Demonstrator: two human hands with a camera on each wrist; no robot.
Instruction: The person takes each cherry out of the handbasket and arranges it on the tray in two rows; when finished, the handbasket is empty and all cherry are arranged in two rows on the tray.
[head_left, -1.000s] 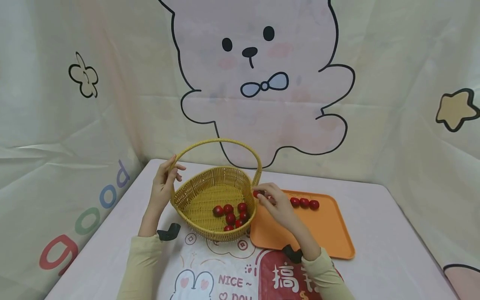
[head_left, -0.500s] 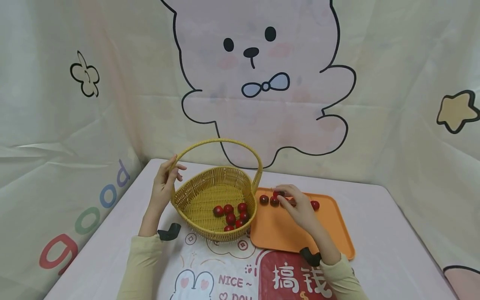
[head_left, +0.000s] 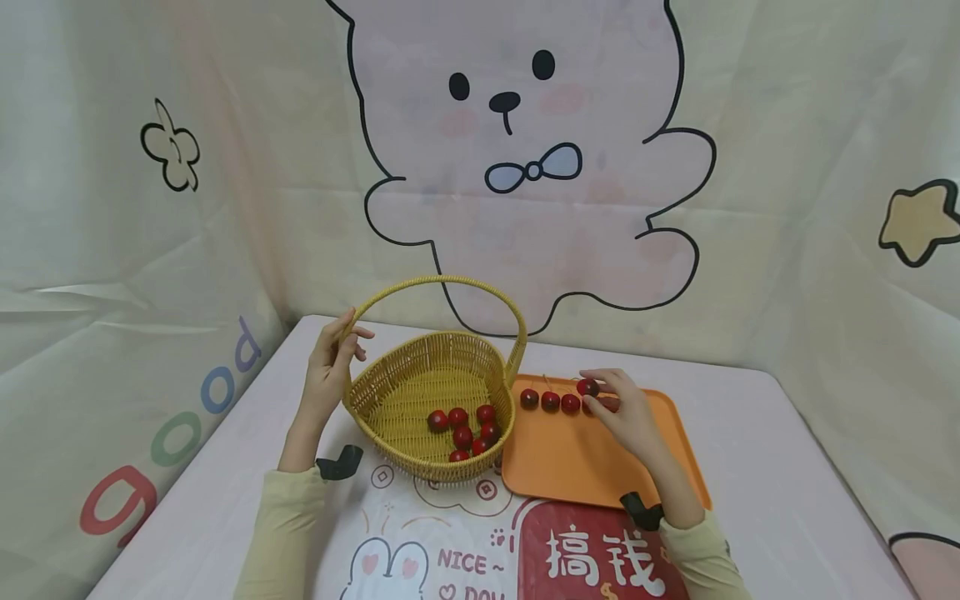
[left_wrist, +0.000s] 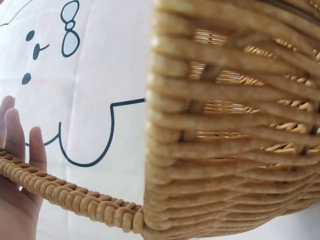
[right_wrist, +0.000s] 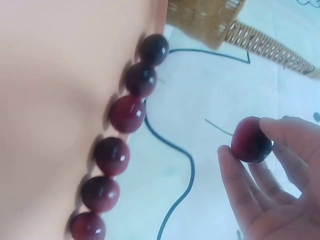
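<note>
A yellow woven basket (head_left: 427,367) with a tall handle (head_left: 450,281) holds several red cherries (head_left: 462,437). My left hand (head_left: 327,367) is at the handle's left side; in the left wrist view the fingers (left_wrist: 15,130) rise behind the handle (left_wrist: 75,197), and their hold is partly hidden. My right hand (head_left: 630,417) pinches a dark red cherry (right_wrist: 251,140) between thumb and fingers, stem showing, above the orange tray (head_left: 562,458). Under and beside that hand a row of cherries (right_wrist: 112,156) lies along the tray's back side.
The tray stands right against the basket's right side. A printed mat (head_left: 465,542) with a rabbit and red patch lies at the front of the table (head_left: 780,467). Cloth with a bear drawing (head_left: 525,233) hangs behind and at both sides.
My right hand has moved right, away from the basket's rim and along the tray's row, with a cherry in its fingers. The left hand and basket stay put.
</note>
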